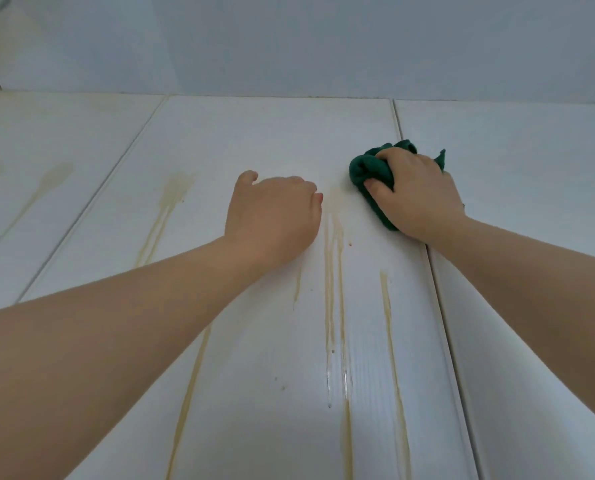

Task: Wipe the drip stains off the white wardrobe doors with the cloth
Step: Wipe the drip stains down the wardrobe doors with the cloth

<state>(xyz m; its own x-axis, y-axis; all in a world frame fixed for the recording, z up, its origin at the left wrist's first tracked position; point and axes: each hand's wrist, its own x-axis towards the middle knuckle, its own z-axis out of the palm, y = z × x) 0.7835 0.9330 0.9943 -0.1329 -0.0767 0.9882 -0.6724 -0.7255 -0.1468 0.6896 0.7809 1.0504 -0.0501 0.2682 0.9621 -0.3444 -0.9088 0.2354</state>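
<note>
the right hand (417,192) grips a bunched dark green terry cloth (369,169), fingers curled over it, pressing it to the white panelled middle wardrobe door (254,375) at its far right, just beside the narrow seam (441,306) to the right door (531,237); the left hand (275,216) rests on the same door and holds nothing; its fingers are tucked out of view, so i cannot tell whether they are straight or curled.

the yellowish drip stains (330,289) run from between the hands towards the near edge, and look glossy and wet lower down; a wadded cloth meets little of the surface, so a pass would likely smear the streaks rather than lift them; pressing hard could squeeze liquid out to run further down; a loose corner might catch in the seam; the left hand lies just beside a streak and could drag into it; the fainter stains on the left door (50,174) are easy to miss.
</note>
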